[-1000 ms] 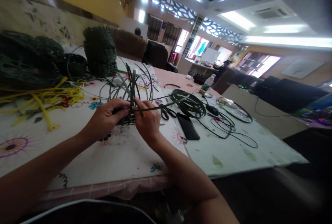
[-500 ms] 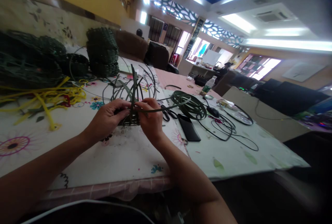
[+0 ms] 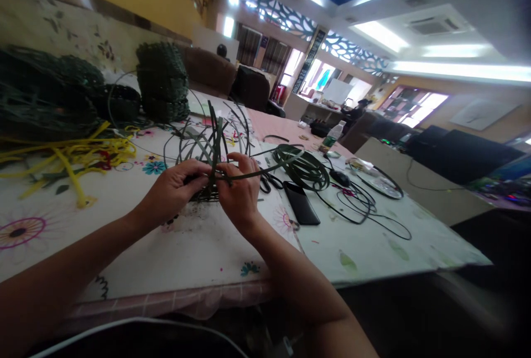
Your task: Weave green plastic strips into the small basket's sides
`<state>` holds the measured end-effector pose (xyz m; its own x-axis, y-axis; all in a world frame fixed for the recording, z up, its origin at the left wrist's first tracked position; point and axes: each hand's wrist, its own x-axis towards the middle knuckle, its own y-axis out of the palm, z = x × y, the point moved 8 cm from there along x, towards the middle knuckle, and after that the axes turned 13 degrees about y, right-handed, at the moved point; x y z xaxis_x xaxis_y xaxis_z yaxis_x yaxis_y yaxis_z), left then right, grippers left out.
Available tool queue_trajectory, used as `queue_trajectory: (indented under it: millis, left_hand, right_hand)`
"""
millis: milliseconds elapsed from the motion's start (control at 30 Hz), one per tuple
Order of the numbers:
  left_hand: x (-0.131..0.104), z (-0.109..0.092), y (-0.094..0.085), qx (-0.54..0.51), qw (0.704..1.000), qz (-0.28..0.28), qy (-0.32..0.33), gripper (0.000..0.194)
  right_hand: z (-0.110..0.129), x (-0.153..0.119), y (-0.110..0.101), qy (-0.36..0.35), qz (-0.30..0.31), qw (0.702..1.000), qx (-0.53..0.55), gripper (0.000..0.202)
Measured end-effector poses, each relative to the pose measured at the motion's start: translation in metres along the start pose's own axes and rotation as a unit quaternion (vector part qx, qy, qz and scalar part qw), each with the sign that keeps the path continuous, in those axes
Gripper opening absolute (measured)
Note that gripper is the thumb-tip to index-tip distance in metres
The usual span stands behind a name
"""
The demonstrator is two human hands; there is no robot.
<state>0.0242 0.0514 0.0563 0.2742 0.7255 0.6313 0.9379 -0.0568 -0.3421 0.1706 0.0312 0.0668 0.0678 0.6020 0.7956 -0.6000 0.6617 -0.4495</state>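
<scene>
A small, partly woven basket (image 3: 205, 196) of dark green flat strips sits on the flowered cloth, largely hidden behind my fingers. Loose upright strips (image 3: 216, 139) fan out from its top. My left hand (image 3: 178, 185) is closed on the basket's near left rim, thumb and fingers pinched together. At the right side, my right hand (image 3: 240, 195) pinches a long green strip (image 3: 271, 169) against the rim. That strip curves away rightward toward a coil of the same strip (image 3: 301, 167).
Black-handled scissors (image 3: 271, 182), a black phone (image 3: 301, 203), a computer mouse (image 3: 341, 178) and a bottle (image 3: 333, 136) lie or stand to the right. Yellow strips (image 3: 74, 167) lie at left, before a tall dark woven basket (image 3: 162, 82). The table's front edge (image 3: 178, 300) is close.
My right index finger has lifted slightly, and the upright strips have shifted a little. Both hands keep their places at the basket.
</scene>
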Motion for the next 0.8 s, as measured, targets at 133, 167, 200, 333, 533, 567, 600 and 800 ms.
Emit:
queue_trajectory:
  millis: [133,167,200,333,533,567,600,800]
  left_hand:
    - [0.001,-0.003,-0.001,-0.006,1.000,-0.002,0.003,0.018]
    - [0.001,-0.003,-0.001,-0.009,1.000,0.000,0.002,0.018]
    - [0.001,-0.003,0.000,-0.012,1.000,0.003,0.001,0.018]
    - [0.001,0.001,0.003,-0.033,0.999,0.012,-0.022,0.019]
    - [-0.003,0.007,0.001,-0.017,0.998,-0.037,-0.048,0.024]
    - [-0.004,0.007,0.000,-0.009,0.997,-0.051,-0.050,0.023]
    - [-0.004,0.007,-0.001,-0.002,0.997,-0.063,-0.053,0.022]
    - [-0.004,0.011,-0.006,0.005,0.990,-0.116,-0.074,0.023]
  right_hand:
    - [0.007,-0.002,-0.003,-0.025,-0.033,0.998,-0.036,0.008]
    - [0.006,-0.002,-0.002,-0.021,-0.024,0.999,-0.019,0.009]
    - [0.004,-0.001,0.000,-0.011,-0.008,1.000,0.012,0.009]
    - [-0.013,0.003,0.011,0.072,0.068,0.973,0.207,0.010]
    - [-0.025,0.004,0.021,0.133,0.091,0.942,0.295,0.013]
    - [-0.025,0.004,0.022,0.138,0.092,0.941,0.296,0.013]
    - [-0.026,0.004,0.022,0.141,0.091,0.940,0.298,0.013]
    - [-0.030,0.004,0.024,0.158,0.099,0.934,0.304,0.006]
